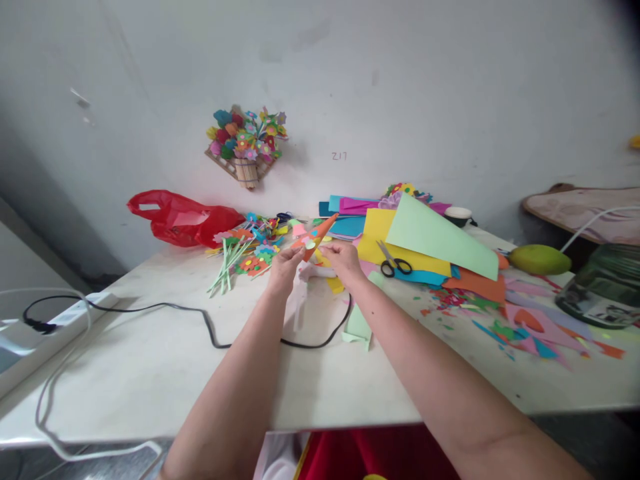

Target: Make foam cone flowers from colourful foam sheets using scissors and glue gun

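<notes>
Over the middle of the table, my left hand (284, 270) is closed on the lower left side of a pointed orange paper piece (324, 231) with small coloured spots on it. My right hand (343, 261) is closed in a pinch close to its right edge; what lies between those fingertips is too small to make out. Below and between the hands lies a white glue gun (316, 271), partly hidden, with a black cord (213, 333) running near it. A pale green paper strip (359, 327) lies under my right forearm.
Paper flowers (253, 263), pale green stems (227, 267) and a red plastic bag (187, 220) are at the left. Black-handled scissors (395, 265) rest on yellow sheets (375, 230). Farther right are paper scraps (525, 333), a green fruit (540, 259) and a glass jar (605, 287). A power strip (55, 333) edges the left.
</notes>
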Action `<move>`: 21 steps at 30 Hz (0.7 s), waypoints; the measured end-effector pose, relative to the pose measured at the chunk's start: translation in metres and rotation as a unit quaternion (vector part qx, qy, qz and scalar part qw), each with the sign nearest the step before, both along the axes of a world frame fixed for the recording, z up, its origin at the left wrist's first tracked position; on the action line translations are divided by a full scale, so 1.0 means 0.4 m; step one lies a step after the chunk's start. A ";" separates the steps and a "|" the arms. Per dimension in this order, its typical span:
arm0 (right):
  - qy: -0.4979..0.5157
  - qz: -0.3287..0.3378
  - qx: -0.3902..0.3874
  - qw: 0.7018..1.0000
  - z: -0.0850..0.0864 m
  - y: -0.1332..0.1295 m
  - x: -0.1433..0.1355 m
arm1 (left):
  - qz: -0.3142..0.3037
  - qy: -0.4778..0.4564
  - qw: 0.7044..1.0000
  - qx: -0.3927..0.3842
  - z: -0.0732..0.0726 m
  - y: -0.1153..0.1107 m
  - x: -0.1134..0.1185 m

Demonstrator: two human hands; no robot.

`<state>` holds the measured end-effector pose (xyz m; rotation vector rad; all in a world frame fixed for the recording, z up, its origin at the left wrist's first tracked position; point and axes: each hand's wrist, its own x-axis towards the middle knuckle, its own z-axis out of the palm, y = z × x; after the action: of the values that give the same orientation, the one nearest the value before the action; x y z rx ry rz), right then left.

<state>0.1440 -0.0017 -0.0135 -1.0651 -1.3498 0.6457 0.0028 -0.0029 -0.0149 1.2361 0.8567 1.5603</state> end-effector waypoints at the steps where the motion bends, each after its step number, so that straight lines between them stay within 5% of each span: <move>1: 0.017 0.012 -0.001 1.000 -0.001 0.001 -0.002 | -0.001 0.003 1.000 -0.003 0.000 -0.001 0.001; 21: 0.149 0.037 -0.101 0.983 0.031 -0.025 -0.019 | 0.001 0.019 1.000 -0.010 -0.007 0.006 0.004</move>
<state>0.1365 -0.0117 -0.0012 -1.0356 -1.0832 0.9734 0.0046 -0.0006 -0.0176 1.2542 0.8954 1.5302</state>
